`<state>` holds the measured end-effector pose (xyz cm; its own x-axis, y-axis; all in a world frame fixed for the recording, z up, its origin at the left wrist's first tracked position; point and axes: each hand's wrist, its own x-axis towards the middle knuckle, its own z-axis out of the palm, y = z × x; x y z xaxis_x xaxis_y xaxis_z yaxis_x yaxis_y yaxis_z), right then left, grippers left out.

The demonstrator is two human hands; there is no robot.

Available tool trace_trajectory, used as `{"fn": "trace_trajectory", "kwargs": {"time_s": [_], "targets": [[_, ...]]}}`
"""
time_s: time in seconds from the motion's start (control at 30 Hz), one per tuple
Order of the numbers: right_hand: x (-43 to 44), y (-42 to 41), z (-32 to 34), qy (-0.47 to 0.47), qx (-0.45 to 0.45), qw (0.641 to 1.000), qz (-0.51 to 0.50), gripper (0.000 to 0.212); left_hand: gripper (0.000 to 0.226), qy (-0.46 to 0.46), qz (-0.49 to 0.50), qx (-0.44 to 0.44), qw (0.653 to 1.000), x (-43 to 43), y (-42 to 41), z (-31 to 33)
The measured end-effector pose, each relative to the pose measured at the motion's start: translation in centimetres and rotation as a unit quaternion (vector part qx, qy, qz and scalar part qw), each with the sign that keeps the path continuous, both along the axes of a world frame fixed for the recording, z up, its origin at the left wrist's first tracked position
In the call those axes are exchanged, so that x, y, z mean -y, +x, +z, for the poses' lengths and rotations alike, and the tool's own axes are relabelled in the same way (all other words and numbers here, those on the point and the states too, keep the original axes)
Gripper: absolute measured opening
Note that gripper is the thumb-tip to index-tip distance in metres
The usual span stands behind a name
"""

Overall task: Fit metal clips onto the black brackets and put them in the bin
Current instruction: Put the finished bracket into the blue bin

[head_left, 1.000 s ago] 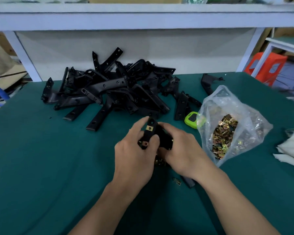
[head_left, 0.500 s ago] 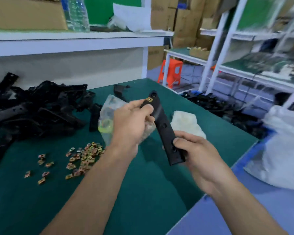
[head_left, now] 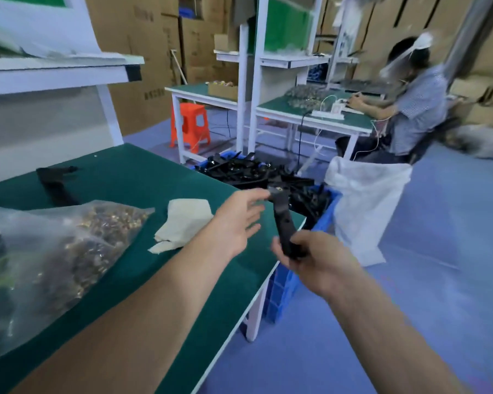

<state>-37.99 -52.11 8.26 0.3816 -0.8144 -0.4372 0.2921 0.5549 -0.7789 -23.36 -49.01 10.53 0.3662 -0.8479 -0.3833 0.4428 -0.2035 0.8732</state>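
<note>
The right hand (head_left: 319, 261) grips only the long black bracket's (head_left: 282, 220) lower end while the left hand (head_left: 236, 220) is spread free, so a weak toss may miss the heaped blue plastic bin (head_left: 326, 223).

A bag of clips (head_left: 54, 251) is lying at the left of the tabletop (head_left: 143, 177), a cloth (head_left: 182, 220) just right of it and a loose bracket (head_left: 54, 183) behind it. The bin (head_left: 285, 285) is standing beside the tabletop's right edge, holding a heap of brackets (head_left: 239, 172), with a sack (head_left: 365, 206) to its right. Before the bin, the right hand (head_left: 319, 260) is holding the held bracket (head_left: 282, 220) over that edge, the left hand (head_left: 236, 220) just left of it.
</note>
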Motion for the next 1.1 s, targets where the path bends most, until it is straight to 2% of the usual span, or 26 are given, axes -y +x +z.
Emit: {"fn": "trace_trajectory", "kwargs": {"time_s": [0.07, 0.1, 0.17, 0.2, 0.23, 0.3, 0.37, 0.43, 0.53, 0.6, 0.67, 0.77, 0.83, 0.9, 0.97, 1.03, 1.1], "targets": [[5.8, 3.2, 3.0, -0.014, -0.008, 1.0, -0.013, 0.014, 0.058, -0.02, -0.002, 0.001, 1.0, 1.6, 1.0, 1.3], [8.1, 4.6, 4.0, -0.037, -0.055, 0.998, 0.012, 0.022, 0.061, -0.02, 0.001, 0.008, 1.0, 2.0, 1.4, 1.8], [10.4, 7.0, 3.9, -0.074, -0.213, 0.97, 0.087, 0.033, 0.05, -0.005, 0.013, 0.045, 0.999, 2.5, 2.3, 2.2], [10.3, 8.1, 3.2, -0.1, -0.271, 0.95, 0.116, 0.032, 0.043, 0.004, 0.026, 0.069, 0.997, 2.6, 3.0, 2.0], [9.7, 9.3, 2.5, -0.125, -0.285, 0.941, 0.136, 0.027, 0.04, 0.015, 0.04, 0.096, 0.994, 2.6, 3.8, 1.7], [7.7, 11.8, 1.2, -0.169, -0.243, 0.941, 0.165, 0.021, 0.035, 0.029, 0.066, 0.145, 0.987, 2.3, 5.3, 1.0], [5.4, 14.2, 0.6, -0.199, -0.189, 0.942, 0.192, 0.016, 0.007, 0.018, 0.084, 0.165, 0.983, 2.0, 6.7, 0.5], [3.1, 15.7, 0.5, -0.21, -0.162, 0.945, 0.191, 0.024, 0.026, 0.033, 0.1, 0.197, 0.975, 1.3, 7.2, -0.2], [0.4, 16.8, 1.4, -0.225, -0.151, 0.941, 0.201, 0.028, 0.025, 0.064, 0.123, 0.26, 0.956, -0.3, 7.9, 0.3], [-1.0, 16.9, 2.4, -0.259, -0.147, 0.929, 0.222, 0.03, 0.025, 0.077, 0.117, 0.35, 0.926, -1.8, 8.7, 1.3], [-2.3, 17.2, 3.4, -0.285, -0.127, 0.916, 0.253, 0.03, 0.021, 0.044, 0.116, 0.423, 0.898, -3.6, 9.8, 2.6], [-5.0, 18.9, 4.8, -0.295, -0.061, 0.905, 0.301, 0.035, 0.037, -0.001, 0.142, 0.513, 0.847, -7.4, 11.9, 5.2], [-7.5, 20.4, 5.7, -0.299, -0.021, 0.886, 0.354, 0.038, 0.035, -0.023, 0.171, 0.504, 0.847, -10.7, 13.4, 6.3], [-10.2, 21.8, 6.4, -0.3, 0.005, 0.841, 0.451, 0.029, 0.027, -0.06, 0.206, 0.443, 0.87, -14.6, 14.8, 6.5], [-12.7, 23.0, 6.7, -0.288, 0.016, 0.792, 0.537, 0.019, 0.022, -0.094, 0.25, 0.41, 0.872, -18.9, 15.9, 6.2], [-15.2, 24.4, 6.6, -0.255, 0.035, 0.765, 0.59, 0.021, 0.017, -0.114, 0.331, 0.402, 0.846, -23.2, 17.4, 5.6], [-18.0, 26.2, 6.4, -0.199, 0.046, 0.771, 0.604, 0.034, 0.018, -0.105, 0.437, 0.395, 0.801, -27.6, 19.2, 4.4]]}}
